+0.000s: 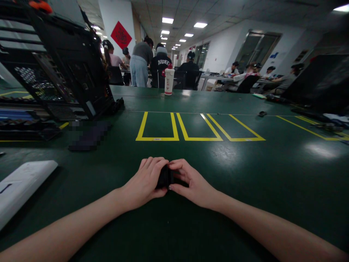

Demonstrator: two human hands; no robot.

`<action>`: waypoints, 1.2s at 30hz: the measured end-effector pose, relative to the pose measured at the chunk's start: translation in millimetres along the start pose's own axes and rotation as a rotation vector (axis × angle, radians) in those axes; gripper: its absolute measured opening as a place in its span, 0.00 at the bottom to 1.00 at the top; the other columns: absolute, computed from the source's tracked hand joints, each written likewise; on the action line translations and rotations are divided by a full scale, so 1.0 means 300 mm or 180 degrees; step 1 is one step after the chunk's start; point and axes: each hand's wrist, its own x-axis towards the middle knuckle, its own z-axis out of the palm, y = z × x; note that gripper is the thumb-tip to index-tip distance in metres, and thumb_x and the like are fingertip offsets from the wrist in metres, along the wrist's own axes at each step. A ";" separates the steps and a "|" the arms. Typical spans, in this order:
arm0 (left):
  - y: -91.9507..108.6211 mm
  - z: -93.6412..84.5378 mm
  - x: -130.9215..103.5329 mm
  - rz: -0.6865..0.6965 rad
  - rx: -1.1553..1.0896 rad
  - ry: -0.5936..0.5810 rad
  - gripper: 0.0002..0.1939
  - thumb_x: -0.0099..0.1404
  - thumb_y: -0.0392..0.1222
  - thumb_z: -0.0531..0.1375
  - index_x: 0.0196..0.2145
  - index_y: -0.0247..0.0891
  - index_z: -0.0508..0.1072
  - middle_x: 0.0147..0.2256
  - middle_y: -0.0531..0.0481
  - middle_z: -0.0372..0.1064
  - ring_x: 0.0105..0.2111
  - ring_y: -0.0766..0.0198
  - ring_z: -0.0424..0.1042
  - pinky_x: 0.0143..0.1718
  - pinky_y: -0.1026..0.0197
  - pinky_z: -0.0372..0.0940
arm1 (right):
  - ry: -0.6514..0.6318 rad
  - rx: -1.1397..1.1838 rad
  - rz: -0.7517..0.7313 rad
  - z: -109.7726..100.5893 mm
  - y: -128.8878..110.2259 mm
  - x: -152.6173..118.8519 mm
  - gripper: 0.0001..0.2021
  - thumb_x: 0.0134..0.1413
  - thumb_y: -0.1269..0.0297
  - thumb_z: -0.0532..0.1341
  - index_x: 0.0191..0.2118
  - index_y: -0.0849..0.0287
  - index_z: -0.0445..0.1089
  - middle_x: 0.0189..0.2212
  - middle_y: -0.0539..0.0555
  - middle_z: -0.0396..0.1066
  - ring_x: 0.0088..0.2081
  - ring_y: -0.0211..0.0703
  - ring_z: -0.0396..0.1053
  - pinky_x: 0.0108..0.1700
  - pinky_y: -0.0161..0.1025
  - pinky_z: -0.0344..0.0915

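Note:
Both hands meet around a small black object (164,178) low over the green tabletop, in the middle of the head view. My left hand (147,178) is closed around its left side, with the fingers over the top and the thumb at the near edge. On the other side, my right hand (192,183) pinches the object's right edge between fingertips and thumb. Much of the object is hidden by the fingers, and its exact kind cannot be made out.
Yellow tape outlines (200,139) mark the green table (218,225). A black computer case (79,69) stands at the left, with a white box-like object (24,185) nearer me. A white cup (169,82) stands at the far edge. Several people sit or stand beyond.

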 end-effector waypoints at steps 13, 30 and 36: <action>-0.003 0.005 0.002 -0.0031 -0.0007 0.0097 0.32 0.54 0.35 0.61 0.53 0.39 0.51 0.47 0.42 0.60 0.45 0.51 0.62 0.45 0.49 0.58 | 0.0214 0.0477 0.0295 -0.009 0.010 0.010 0.20 0.45 0.73 0.64 0.45 0.55 0.60 0.45 0.52 0.61 0.49 0.42 0.64 0.52 0.46 0.64; 0.001 0.001 -0.001 -0.0058 0.0011 -0.0065 0.32 0.57 0.37 0.61 0.54 0.37 0.48 0.50 0.40 0.58 0.47 0.51 0.61 0.46 0.48 0.58 | 0.0411 0.0720 0.0896 0.021 -0.026 0.029 0.15 0.51 0.66 0.61 0.46 0.56 0.65 0.44 0.53 0.68 0.46 0.44 0.68 0.49 0.46 0.66; -0.003 0.004 -0.003 -0.0084 -0.0032 -0.0018 0.35 0.56 0.37 0.61 0.55 0.36 0.46 0.49 0.39 0.58 0.45 0.51 0.61 0.45 0.48 0.59 | 0.0232 0.0575 0.0824 0.016 -0.031 0.032 0.12 0.48 0.69 0.63 0.40 0.58 0.64 0.39 0.51 0.67 0.41 0.42 0.70 0.43 0.44 0.69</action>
